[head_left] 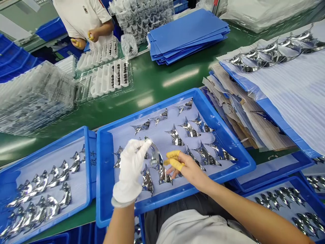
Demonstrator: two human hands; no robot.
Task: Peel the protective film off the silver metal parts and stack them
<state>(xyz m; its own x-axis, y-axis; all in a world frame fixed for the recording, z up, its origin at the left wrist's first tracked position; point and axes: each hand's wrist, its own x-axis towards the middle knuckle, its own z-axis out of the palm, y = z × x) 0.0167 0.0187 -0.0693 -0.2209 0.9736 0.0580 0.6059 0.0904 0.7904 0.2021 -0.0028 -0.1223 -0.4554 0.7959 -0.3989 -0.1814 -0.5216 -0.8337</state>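
Note:
My left hand [130,166], in a white glove, pinches a shiny, curved chrome metal piece [156,156] by its upper end. The piece is held tilted above a blue tray [100,176]. Close to its lower end is my right hand [181,164], with yellow finger covers on some of its fingers. Those fingers are bent and apart; whether their tips touch the piece I cannot tell. Below, several similar pointed chrome pieces [175,135] lie spread on the tray's white lining, a few of them partly hidden by my hands.
Another blue tray [87,162] with rows of chrome pieces stands at left. Blue sheets [188,32] are stacked at the back. At right, more chrome pieces [273,56] rest on white lining over layered sheets. A co-worker [83,20] stands across the green table [152,81], behind clear plastic trays [109,78].

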